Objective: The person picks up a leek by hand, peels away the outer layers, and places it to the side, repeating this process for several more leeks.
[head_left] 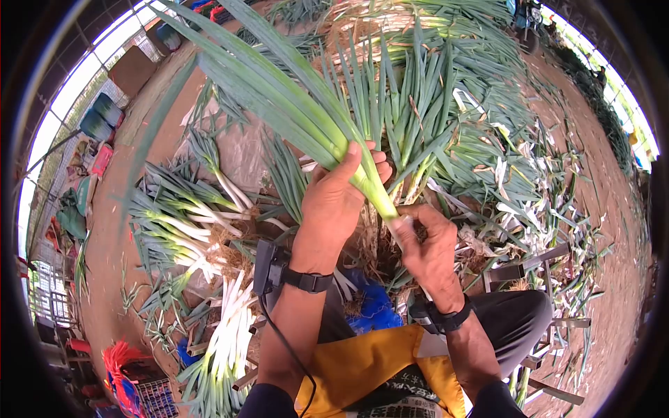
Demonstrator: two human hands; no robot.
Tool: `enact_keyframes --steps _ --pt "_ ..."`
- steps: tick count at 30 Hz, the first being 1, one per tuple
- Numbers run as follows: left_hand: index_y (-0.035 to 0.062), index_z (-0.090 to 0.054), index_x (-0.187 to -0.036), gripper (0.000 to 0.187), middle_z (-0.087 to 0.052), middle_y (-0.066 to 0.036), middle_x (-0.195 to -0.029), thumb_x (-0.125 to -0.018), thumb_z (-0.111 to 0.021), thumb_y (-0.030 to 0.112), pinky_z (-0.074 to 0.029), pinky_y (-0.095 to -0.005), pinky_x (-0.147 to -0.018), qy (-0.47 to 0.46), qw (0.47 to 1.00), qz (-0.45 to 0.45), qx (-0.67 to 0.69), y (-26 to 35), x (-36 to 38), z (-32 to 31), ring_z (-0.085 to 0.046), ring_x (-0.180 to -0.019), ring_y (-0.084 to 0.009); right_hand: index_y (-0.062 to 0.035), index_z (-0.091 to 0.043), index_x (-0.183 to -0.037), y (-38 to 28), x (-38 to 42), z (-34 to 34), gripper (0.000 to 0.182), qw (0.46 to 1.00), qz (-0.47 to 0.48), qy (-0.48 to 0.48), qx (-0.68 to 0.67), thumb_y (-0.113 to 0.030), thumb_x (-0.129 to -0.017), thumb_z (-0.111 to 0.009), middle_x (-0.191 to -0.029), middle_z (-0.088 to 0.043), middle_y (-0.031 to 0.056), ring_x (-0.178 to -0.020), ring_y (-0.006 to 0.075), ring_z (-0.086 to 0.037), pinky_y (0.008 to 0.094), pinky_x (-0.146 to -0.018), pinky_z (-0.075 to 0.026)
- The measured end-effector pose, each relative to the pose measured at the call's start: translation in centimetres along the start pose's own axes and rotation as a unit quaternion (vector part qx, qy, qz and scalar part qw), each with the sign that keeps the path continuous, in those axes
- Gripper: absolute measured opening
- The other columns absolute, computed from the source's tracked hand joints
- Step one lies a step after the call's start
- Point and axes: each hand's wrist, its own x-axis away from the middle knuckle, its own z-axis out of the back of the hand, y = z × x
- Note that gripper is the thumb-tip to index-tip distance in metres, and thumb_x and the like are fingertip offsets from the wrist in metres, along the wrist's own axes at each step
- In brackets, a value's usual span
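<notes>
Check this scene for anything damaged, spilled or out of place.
Torn outer leaves and trimmings lie scattered loose over the dirt floor on the right, unlike the cleaned white stalks stacked at lower left. The leek in the left hand and right hand looks intact.

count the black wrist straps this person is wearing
2: one wrist strap on the left hand's wrist, one wrist strap on the right hand's wrist. Both hands grip a leek.
</notes>
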Motion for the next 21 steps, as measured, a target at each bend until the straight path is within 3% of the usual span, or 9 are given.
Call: enact_keyframes --steps 2,3,7,9,11,14,16,19,21 --pt "-0.0037 -0.059 -0.112 0.036 -0.062 -0.012 -0.098 -0.095 -0.065 0.027 -0.050 -0.0418 -0.091 -0.006 1.000 0.010 0.018 0.4 0.2 0.0 -0.061 -0.094 -0.0240 0.0028 -0.069 -0.084 0.7 -0.3 -0.1 0.014 0.991 -0.101 -0.004 -0.091 -0.008 -0.091 -0.065 -0.067 -0.065 0.0095 -0.062 0.0158 -0.061 0.0302 -0.060 -0.048" --pt "-0.0034 -0.059 -0.111 0.036 -0.061 -0.011 -0.096 -0.095 -0.065 0.029 -0.050 -0.0411 -0.090 -0.009 0.999 0.016 0.026 0.6 0.1 0.0 -0.061 -0.093 -0.0234 0.0024 -0.069 -0.087 2.0 -0.4 -0.2 0.013 0.986 -0.094 -0.005 -0.138 -0.009 -0.091 -0.065 -0.066 -0.065 0.0036 -0.062 0.0103 -0.059 0.0280 -0.058 -0.047" --pt "-0.0004 -0.060 -0.105 0.044 -0.062 -0.010 -0.092 -0.091 -0.069 0.040 -0.052 -0.0402 -0.080 -0.037 0.998 0.021 0.054 1.6 0.2 0.8 -0.060 -0.084 -0.0225 0.0014 -0.069 -0.087 6.5 0.0 2.3 0.009 0.970 -0.193 -0.062 -0.138 -0.005 -0.089 -0.064 -0.069 -0.066 0.0048 -0.060 0.0102 -0.060 0.0261 -0.056 -0.048" --pt "0.0005 -0.060 -0.103 0.046 -0.062 -0.010 -0.090 -0.090 -0.069 0.043 -0.050 -0.0396 -0.079 -0.034 0.997 0.016 0.065 2.1 -0.1 1.3 -0.059 -0.082 -0.0219 0.0011 -0.069 -0.097 10.1 1.4 4.5 0.010 0.981 -0.162 -0.108 0.011 -0.005 -0.091 -0.064 -0.076 -0.068 0.0073 -0.070 0.0112 -0.065 0.0264 -0.064 -0.052" --pt "0.0004 -0.059 -0.101 0.044 -0.060 -0.009 -0.087 -0.089 -0.071 0.042 -0.048 -0.0410 -0.081 -0.016 0.998 -0.007 0.068 2.6 -0.1 1.4 -0.058 -0.081 -0.0219 0.0012 -0.070 -0.099 12.8 3.7 6.3 0.017 0.924 0.059 -0.013 0.377 -0.003 -0.083 -0.064 -0.079 -0.069 0.0098 -0.074 0.0148 -0.066 0.0306 -0.069 -0.053" --pt "-0.0009 -0.059 -0.101 0.043 -0.058 -0.008 -0.086 -0.089 -0.072 0.038 -0.046 -0.0413 -0.084 -0.010 0.997 -0.045 0.070 3.4 -0.2 1.6 -0.056 -0.080 -0.0227 -0.0024 -0.069 -0.108 10.3 4.8 8.3 0.021 0.983 -0.125 -0.034 0.132 -0.011 -0.089 -0.066 -0.089 -0.071 0.0095 -0.084 0.0165 -0.066 0.0323 -0.077 -0.051" --pt "-0.0010 -0.059 -0.102 0.042 -0.059 -0.008 -0.087 -0.089 -0.072 0.036 -0.046 -0.0415 -0.084 0.004 0.995 -0.057 0.082 3.7 -0.1 1.8 -0.056 -0.080 -0.0228 -0.0040 -0.070 -0.108 8.6 6.0 8.4 0.019 0.971 -0.224 -0.077 -0.025 -0.013 -0.092 -0.066 -0.090 -0.071 0.0097 -0.084 0.0175 -0.065 0.0332 -0.081 -0.051" --pt "-0.0029 -0.055 -0.108 0.036 -0.056 -0.010 -0.094 -0.092 -0.069 0.027 -0.047 -0.0391 -0.085 -0.008 0.991 -0.075 0.113 4.8 -0.3 3.0 -0.054 -0.084 -0.0216 -0.0024 -0.066 -0.115 8.4 9.2 6.6 0.029 0.974 -0.107 -0.198 -0.009 -0.018 -0.091 -0.068 -0.097 -0.071 0.0096 -0.087 0.0183 -0.065 0.0339 -0.080 -0.050" --pt "-0.0032 -0.054 -0.109 0.037 -0.056 -0.010 -0.094 -0.093 -0.068 0.027 -0.048 -0.0386 -0.085 0.021 0.989 -0.095 0.114 5.3 -0.5 3.3 -0.054 -0.084 -0.0216 -0.0013 -0.064 -0.117 9.7 10.5 5.5 0.033 0.980 -0.100 -0.170 0.010 -0.020 -0.091 -0.069 -0.099 -0.070 0.0090 -0.087 0.0181 -0.064 0.0340 -0.080 -0.050"
